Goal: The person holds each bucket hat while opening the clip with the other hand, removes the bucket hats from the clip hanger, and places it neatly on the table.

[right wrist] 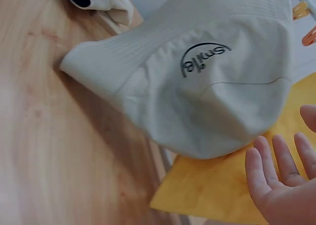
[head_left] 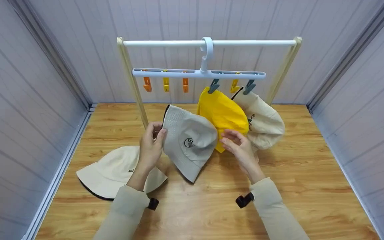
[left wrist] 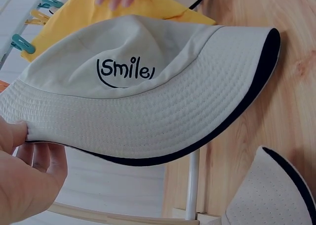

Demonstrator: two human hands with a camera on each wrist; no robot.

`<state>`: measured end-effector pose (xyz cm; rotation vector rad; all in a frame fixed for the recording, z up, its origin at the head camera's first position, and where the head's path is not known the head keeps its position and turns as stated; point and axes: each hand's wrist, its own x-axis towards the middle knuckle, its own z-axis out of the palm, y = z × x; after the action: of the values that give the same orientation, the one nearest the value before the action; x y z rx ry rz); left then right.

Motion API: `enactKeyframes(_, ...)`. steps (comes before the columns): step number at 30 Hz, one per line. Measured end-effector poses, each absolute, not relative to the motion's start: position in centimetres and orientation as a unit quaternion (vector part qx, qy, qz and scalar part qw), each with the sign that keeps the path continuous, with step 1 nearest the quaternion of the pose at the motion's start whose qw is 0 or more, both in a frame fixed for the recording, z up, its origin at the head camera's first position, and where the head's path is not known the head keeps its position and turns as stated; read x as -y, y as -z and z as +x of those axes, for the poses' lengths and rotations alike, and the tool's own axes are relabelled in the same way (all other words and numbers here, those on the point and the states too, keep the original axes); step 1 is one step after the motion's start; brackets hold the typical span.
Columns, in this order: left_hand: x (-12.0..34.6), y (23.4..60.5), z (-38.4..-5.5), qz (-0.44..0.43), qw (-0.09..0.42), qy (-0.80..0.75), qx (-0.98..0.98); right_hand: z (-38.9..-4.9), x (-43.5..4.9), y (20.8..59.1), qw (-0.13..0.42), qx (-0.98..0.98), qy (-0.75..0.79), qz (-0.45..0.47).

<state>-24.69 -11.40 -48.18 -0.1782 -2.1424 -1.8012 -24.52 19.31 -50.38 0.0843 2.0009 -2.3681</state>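
My left hand (head_left: 152, 145) pinches the brim of a grey bucket hat (head_left: 192, 140) between thumb and fingers. The hat is held up on its side, and black "smile" lettering shows on its crown in all views. My right hand (head_left: 240, 150) is just right of the hat, fingers loosely bent and holding nothing; in the right wrist view its fingers (right wrist: 284, 160) are spread. Behind them a yellow hat (head_left: 223, 111) hangs from a dark green clip (head_left: 214, 86). To its right a cream hat (head_left: 263, 120) hangs from another dark green clip (head_left: 249, 87).
A white hanger (head_left: 198, 73) hooks over the white rod (head_left: 165, 43) of a wooden-legged rack. Orange clips (head_left: 147, 84) and yellow clips (head_left: 166, 84) dangle from it. Another cream bucket hat (head_left: 112, 170) lies on the wood-grain surface (head_left: 212, 206) at left. Panelled walls (head_left: 362, 100) enclose the sides and back.
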Motion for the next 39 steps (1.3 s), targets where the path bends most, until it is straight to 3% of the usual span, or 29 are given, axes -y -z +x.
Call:
enactKeyframes(16, 11.5, 48.1, -24.4, -0.057, 0.170, 0.644, 0.743, -24.2, -16.6, 56.8, 0.028, -0.634, 0.763, 0.120)
enactKeyframes(29, 11.7, 48.2, -24.2, -0.059, 0.165, 0.645, 0.744, -24.0, -14.4, 58.1, 0.088, -0.632, 0.760, 0.124)
enactKeyframes(39, 12.0, 48.4, -24.1, -0.039, 0.168, 0.645, 0.745, -23.9, -14.2, 57.9, 0.070, -0.635, 0.758, 0.128)
